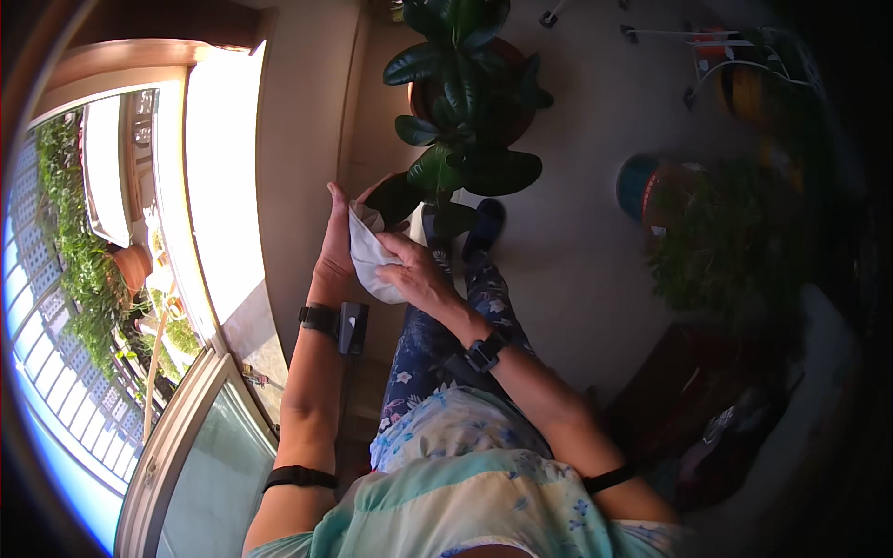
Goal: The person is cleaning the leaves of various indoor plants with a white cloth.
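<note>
A large potted plant with broad, dark glossy leaves stands in front of me, its round pot on the floor. My left hand is under and beside a leaf at the plant's near left side, its palm up and partly covered by a white cloth. My right hand pinches the cloth between thumb and fingers, just below that leaf. The cloth hangs down between the two hands. How far the left fingers close on leaf or cloth is partly hidden.
On the left, an open window looks onto a railing with greenery and a terracotta pot. To the right stand a teal pot with a bushy plant and a white metal stand. My feet are close to the big plant.
</note>
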`<act>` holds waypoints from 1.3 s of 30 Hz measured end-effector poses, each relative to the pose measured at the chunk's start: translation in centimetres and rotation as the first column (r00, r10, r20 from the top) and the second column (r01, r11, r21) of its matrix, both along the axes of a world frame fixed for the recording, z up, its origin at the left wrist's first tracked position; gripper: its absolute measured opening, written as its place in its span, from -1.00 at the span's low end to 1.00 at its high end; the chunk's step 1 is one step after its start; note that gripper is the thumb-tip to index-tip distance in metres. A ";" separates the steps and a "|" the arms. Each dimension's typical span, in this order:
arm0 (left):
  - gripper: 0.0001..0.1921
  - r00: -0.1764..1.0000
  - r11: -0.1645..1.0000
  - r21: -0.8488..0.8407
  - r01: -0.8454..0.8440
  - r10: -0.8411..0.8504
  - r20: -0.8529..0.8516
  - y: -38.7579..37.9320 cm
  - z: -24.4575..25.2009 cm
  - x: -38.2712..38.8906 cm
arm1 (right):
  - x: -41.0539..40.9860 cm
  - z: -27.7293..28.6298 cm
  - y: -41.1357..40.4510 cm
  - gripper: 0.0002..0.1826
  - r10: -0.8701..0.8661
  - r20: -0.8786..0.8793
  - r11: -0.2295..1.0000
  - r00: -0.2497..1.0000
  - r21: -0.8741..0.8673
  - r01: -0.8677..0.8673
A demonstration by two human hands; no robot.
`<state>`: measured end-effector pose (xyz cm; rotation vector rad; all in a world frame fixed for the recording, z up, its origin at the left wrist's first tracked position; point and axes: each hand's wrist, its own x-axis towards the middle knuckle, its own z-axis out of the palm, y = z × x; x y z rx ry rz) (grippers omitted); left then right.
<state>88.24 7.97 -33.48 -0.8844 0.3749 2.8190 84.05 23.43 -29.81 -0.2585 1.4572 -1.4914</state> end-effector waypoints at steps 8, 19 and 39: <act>-0.05 0.915 0.999 -0.027 -0.047 0.054 0.400 3.3 -3.2 2.4 | 0.1 0.8 10.6 -0.51 -0.305 0.080 0.912 0.949 0.311 0.267; 0.40 1.000 0.990 0.142 0.008 -0.012 0.028 6.4 -3.7 1.5 | -0.1 -7.9 9.6 -0.53 -0.257 -0.355 0.868 0.899 0.324 0.376; -0.09 0.835 0.885 0.050 0.463 -0.454 0.310 12.1 2.7 3.3 | 1.2 0.1 27.8 -0.57 -0.831 -0.054 0.501 0.554 0.360 0.787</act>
